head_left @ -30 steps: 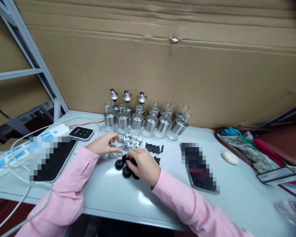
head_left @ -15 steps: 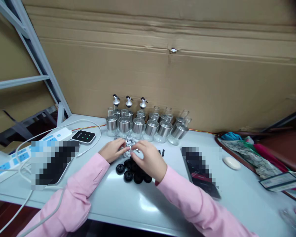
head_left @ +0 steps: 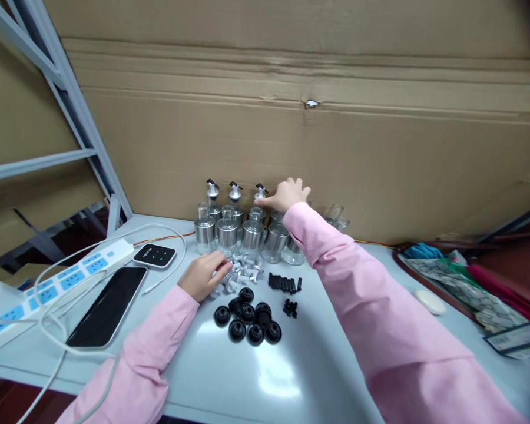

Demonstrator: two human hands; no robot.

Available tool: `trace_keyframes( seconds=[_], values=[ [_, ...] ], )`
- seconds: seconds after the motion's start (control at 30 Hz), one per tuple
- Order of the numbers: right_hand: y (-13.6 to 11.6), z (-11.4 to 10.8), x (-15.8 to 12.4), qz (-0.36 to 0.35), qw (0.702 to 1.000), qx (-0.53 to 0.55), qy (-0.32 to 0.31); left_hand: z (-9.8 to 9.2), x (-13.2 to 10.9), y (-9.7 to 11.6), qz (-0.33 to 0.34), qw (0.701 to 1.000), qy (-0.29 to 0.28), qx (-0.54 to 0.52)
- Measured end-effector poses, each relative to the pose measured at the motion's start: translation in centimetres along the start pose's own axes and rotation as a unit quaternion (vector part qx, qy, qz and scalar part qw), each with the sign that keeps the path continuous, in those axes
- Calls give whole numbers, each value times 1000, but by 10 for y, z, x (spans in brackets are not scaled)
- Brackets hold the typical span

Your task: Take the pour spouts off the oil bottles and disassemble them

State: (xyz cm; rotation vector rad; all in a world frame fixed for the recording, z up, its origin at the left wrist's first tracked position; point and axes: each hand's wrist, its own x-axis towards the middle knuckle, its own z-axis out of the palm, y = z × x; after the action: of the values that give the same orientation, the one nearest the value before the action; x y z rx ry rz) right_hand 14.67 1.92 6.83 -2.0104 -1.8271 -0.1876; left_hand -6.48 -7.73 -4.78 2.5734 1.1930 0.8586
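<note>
Right hand (head_left: pixel 287 194) has jumped from the loose parts on the table to the far row of bottles; left hand (head_left: pixel 206 275) is about where it was half a second ago, at the silver parts.

Right hand: palm down, thumb stuck out left, fingers spread and loosely bent. Thumb tip at the base of the rightmost black-and-silver pour spout (head_left: pixel 260 192); contact unclear, no grasp visible, underside hidden. Left hand: half-curled, thumb and fingertips close together at the left edge of the small silver spout-shaped pieces (head_left: pixel 247 272); can't tell if it pinches one.

Around the right hand: clear glass bottles with brushed-metal sleeves (head_left: pixel 251 234), two rows along the far side. Three spouts show above the far row, left and centre; some bottles at right are behind the hand and the pink sleeve (head_left: pixel 380 306).

Near side of the silver pieces: round black ribbed stoppers (head_left: pixel 255 333), heaped. Right of the pieces: a row of short black tubes (head_left: pixel 282 282), with tiny black parts (head_left: pixel 290 307) nearer.

Farther out, left: black-screened phone (head_left: pixel 108 306), white power strip with blue sockets (head_left: pixel 70 282), white cable (head_left: pixel 58 306). Far side: brown cardboard sheet (head_left: pixel 181 135).

Risks: right forearm reaches over the near row, so a low sleeve could topple a bottle into its neighbours. Sideways thumb push on the spout could tip its bottle. Left wrist swinging near could scatter stoppers.
</note>
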Motion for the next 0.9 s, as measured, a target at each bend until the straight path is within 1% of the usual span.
trace_keyframes(
  seconds=[0.03,0.1,0.23,0.33,0.4,0.47,0.5,0.57,0.6,0.67,0.73,0.8,0.83,0.9],
  values=[
    [-2,2,4,1,1000,7,-12,0,0,0,-1,1000,-1,0],
    [-5,7,11,-4,1000,25,-16,-1,0,1,-3,1000,-1,-3],
    [-5,15,15,-16,998,55,2,-2,0,1,-1,1000,6,-7],
    [-5,14,12,-27,997,78,14,-3,1,2,4,1000,13,-6],
    [-5,8,11,-29,994,95,35,-3,1,3,9,1000,18,-4],
    [-6,-3,13,-26,991,112,62,-3,1,3,20,999,31,1],
    [-6,-10,14,-27,989,124,79,-3,1,4,29,999,44,4],
    [-4,-26,19,-35,977,169,124,-4,0,5,49,995,89,14],
    [-3,-36,21,-50,958,229,163,-5,0,6,58,991,120,18],
    [-1,-55,22,-91,901,362,220,-8,-1,8,66,981,184,18],
    [2,-73,14,-116,834,484,237,-10,-2,10,66,971,232,9],
    [5,-88,-5,-136,769,582,225,-12,-4,13,77,961,265,3],
    [7,-92,-19,-142,756,601,218,-12,-4,15,90,956,279,2],
    [12,-93,-53,-153,768,591,195,-12,-7,18,119,944,306,-5]
  ],
)
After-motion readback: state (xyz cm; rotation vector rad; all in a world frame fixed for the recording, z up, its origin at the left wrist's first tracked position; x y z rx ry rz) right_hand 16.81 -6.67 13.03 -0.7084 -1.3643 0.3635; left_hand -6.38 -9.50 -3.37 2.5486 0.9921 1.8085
